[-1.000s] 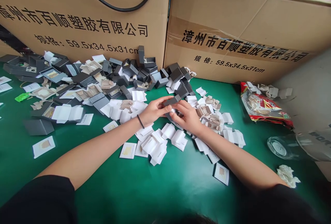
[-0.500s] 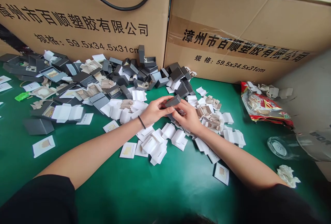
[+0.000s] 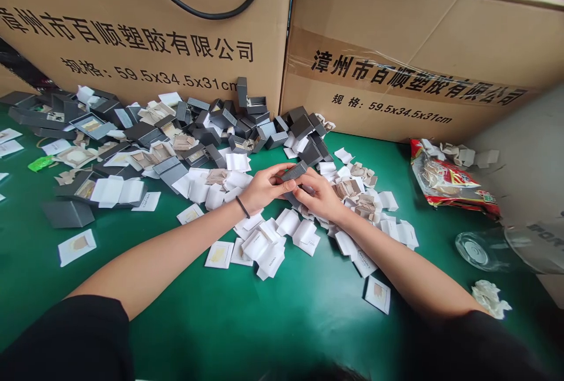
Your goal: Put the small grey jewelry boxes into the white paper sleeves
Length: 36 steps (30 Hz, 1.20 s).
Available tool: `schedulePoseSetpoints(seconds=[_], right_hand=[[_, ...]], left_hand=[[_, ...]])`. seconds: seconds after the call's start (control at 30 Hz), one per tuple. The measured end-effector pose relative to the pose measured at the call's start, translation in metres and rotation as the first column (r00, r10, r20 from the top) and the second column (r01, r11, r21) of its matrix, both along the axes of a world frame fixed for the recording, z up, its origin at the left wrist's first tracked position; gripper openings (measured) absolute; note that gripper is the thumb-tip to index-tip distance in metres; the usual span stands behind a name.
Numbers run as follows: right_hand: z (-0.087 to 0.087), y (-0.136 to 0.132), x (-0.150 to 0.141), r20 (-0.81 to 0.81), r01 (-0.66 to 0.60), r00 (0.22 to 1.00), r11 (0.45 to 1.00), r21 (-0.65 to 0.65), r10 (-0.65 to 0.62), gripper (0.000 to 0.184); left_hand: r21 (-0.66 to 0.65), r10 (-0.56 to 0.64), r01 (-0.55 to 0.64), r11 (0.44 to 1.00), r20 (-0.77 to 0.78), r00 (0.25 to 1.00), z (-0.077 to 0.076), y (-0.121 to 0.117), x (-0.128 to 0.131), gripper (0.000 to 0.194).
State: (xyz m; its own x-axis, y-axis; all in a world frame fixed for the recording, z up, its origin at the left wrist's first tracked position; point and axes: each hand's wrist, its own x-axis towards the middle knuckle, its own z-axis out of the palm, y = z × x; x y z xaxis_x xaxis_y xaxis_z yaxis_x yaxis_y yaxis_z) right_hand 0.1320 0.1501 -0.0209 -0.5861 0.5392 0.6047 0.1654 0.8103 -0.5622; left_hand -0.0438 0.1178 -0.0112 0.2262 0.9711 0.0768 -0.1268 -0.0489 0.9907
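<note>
Both hands meet over the middle of the green table, around one small dark grey box (image 3: 295, 171). My left hand (image 3: 268, 188) grips it from the left, thumb along its near side. From the right, my right hand (image 3: 321, 194) has its fingers closed on the same box; part of it is hidden behind the fingers. Below and around the hands lie folded white card inserts (image 3: 264, 246), several with grey-brown backs. Behind them is a heap of dark grey boxes (image 3: 207, 134), some standing with lids up.
Two large cardboard cartons (image 3: 396, 29) wall off the back, with a black cable (image 3: 215, 15) hanging before the left one. To the right are a red food packet (image 3: 453, 178), a clear glass (image 3: 478, 250) and a crumpled tissue (image 3: 491, 299). A green wrapper (image 3: 40, 163) lies left.
The view has shifted very slightly. Both hands stay on the dark grey box in nearly the same place, and nothing on the table has visibly moved.
</note>
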Motion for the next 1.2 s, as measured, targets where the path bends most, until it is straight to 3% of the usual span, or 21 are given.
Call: schedulePoseSetpoints(seconds=[0.2, 0.4, 0.57, 0.83, 0.9, 1.03, 1.2], right_hand=[[-0.003, -0.003, -0.001, -0.054, 0.062, 0.996, 0.994, -0.086, -0.067, 0.013], [-0.005, -0.009, -0.003, -0.115, 0.113, 0.987, 0.993, -0.016, -0.114, 0.011], [-0.002, -0.014, -0.004, -0.142, 0.141, 0.979, 0.989, -0.049, -0.147, 0.012], [-0.006, -0.008, -0.002, -0.169, 0.070, 0.980, 0.981, -0.183, -0.101, 0.015], [-0.006, -0.007, -0.002, -0.160, 0.063, 0.983, 0.986, -0.153, -0.087, 0.015], [-0.005, -0.008, -0.003, -0.143, 0.071, 0.988, 0.997, 0.035, -0.066, 0.013], [-0.007, -0.011, -0.003, -0.107, 0.115, 0.990, 0.964, 0.241, -0.091, 0.024]], left_hand=[[-0.022, 0.021, -0.021, 1.000, -0.005, 1.000, 0.000, 0.001, 0.001, 0.078], [0.028, 0.046, -0.045, 0.999, -0.025, 0.999, -0.003, 0.003, 0.000, 0.075], [0.042, 0.066, -0.063, 0.997, -0.081, 0.995, -0.005, 0.004, -0.002, 0.075], [0.045, 0.063, -0.059, 0.997, -0.084, 0.994, -0.006, 0.003, -0.002, 0.077], [0.042, 0.071, -0.068, 0.997, -0.078, 0.994, -0.006, 0.003, -0.002, 0.076], [0.010, 0.125, -0.125, 0.992, -0.077, 0.989, -0.004, 0.001, -0.001, 0.075], [-0.081, 0.177, -0.170, 0.982, 0.091, 0.980, 0.001, -0.001, 0.003, 0.068]])
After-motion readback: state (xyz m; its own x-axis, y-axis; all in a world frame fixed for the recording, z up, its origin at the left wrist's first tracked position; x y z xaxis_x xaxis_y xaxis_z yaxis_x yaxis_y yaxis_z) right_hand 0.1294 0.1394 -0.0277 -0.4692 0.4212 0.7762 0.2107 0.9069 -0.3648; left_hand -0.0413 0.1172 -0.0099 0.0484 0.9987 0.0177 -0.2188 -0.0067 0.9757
